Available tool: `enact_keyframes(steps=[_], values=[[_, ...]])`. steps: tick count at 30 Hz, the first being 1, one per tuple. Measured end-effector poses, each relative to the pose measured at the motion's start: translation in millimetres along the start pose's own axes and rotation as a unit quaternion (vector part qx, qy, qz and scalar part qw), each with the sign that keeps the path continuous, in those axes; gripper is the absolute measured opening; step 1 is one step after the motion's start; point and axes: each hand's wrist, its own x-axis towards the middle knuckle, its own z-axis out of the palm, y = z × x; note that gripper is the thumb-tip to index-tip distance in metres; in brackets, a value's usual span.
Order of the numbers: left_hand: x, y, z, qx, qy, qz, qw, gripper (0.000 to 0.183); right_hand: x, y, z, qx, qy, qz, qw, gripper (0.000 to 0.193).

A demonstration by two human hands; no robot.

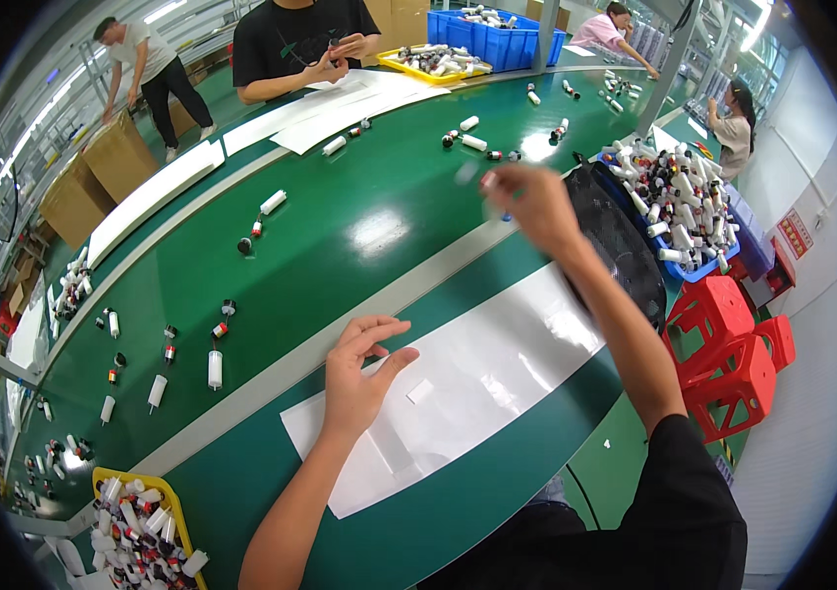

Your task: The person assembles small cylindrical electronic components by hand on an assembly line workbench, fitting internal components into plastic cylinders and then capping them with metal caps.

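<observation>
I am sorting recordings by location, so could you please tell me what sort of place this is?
Probably a factory assembly line: small parts lie along a long green belt, the blue bin at the top holds more, and a person handles something on the far side.

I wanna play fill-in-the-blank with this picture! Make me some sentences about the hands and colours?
1. The camera wearer's hand above the white sheet is the ____ one.
2. The colour of the conveyor belt is ____.
3. The colour of the plastic stools is ____.
4. The tray of parts in the lower left is coloured ____.

Missing words: left; green; red; yellow.
</observation>
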Motion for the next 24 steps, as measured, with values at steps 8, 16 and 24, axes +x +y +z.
enact_keyframes(steps=[8,16,24], values=[[0.9,-1.3,-4.6,0.041,-0.010,0.015,0.999,0.026,107.4,146.7,29.9,-0.327,-0.027,-0.024,0.944,0.038],[-3.7,-0.1,5.8,0.035,-0.022,0.013,0.999,0.023,106.4,166.7,70.8,-0.445,-0.053,0.049,0.893,0.031],[2.8,-15.4,3.7,-0.060,0.047,0.010,0.997,0.019,39.7,-32.0,48.0,0.039,-0.172,-0.010,0.984,0.034]])
